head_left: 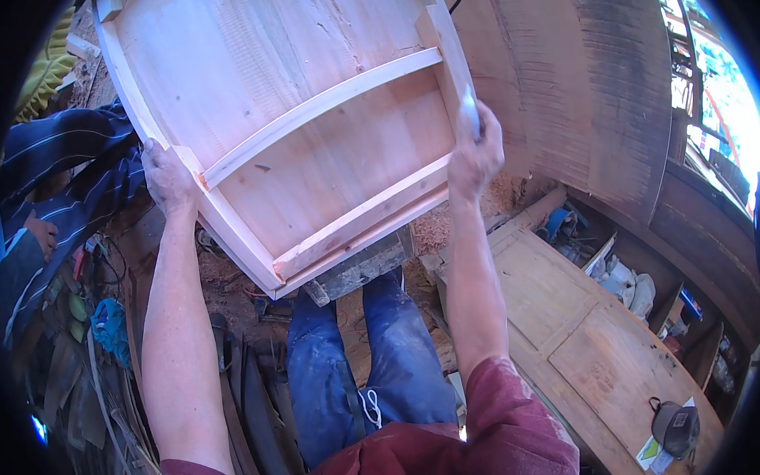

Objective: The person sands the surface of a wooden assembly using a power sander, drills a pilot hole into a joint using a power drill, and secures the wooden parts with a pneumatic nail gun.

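Note:
A pale wooden panel (336, 168) with raised side rails and crosspieces is held up in front of me, its near edge tilted across the view. A slightly curved crosspiece (325, 109) spans it, and a straight rail (367, 217) runs along the near end. My left hand (170, 178) is closed around the left side rail. At the right side rail, my right hand (476, 150) grips the edge with its fingers bent around it. The fingers under the panel are hidden. Below the near edge shows a rough wooden block (360, 267).
To the left, another person in dark striped cloth (68, 181) is close by, with a hand (42, 232) showing. Scrap wood strips (75, 374) and a blue bag (109, 331) lie below. At right are a wooden door-like board (602, 355), a cap (675, 428) and a large curved wooden panel (592, 88).

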{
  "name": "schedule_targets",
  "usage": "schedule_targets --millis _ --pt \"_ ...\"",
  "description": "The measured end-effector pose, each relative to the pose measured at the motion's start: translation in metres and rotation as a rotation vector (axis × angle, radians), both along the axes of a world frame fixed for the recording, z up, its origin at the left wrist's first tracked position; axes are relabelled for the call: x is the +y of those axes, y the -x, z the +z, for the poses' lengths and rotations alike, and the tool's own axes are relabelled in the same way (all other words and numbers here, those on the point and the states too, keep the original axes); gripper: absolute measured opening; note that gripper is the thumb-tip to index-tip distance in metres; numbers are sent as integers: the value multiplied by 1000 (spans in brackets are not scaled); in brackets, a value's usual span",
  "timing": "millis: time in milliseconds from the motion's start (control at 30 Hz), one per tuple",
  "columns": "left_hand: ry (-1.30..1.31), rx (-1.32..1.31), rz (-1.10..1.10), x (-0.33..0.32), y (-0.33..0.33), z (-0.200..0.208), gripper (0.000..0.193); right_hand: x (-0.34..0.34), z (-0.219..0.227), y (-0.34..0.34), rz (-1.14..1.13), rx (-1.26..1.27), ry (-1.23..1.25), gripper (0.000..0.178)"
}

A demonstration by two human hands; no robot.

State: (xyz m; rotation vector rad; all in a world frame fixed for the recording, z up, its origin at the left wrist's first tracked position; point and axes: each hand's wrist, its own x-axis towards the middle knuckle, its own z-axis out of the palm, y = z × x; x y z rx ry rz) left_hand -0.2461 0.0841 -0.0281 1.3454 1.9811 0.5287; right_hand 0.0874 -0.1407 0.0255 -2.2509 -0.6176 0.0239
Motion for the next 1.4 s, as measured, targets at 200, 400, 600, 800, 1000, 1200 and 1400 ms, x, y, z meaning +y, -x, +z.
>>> schedule_targets --millis 200,400,600,800,1000,1200,1400 --pt "0 43 -23 2 1 2 66 -119 -6 27 -195 88 10 27" --pt "24 30 8 0 -6 11 64 -137 -12 31 -98 -28 214 24" --pt "12 -27 30 -2 -10 13 63 -126 -11 17 -6 -108 323 24" --pt "2 -29 13 0 -3 7 64 -112 -5 14 60 -99 316 23" --pt "77 -12 8 -1 -5 13 68 -112 -3 12 57 -79 337 24" --pt "51 42 4 0 -8 14 66 -119 -4 12 30 -53 365 22" --pt "29 16 -7 1 -3 9 68 -119 -4 15 10 -56 396 22"
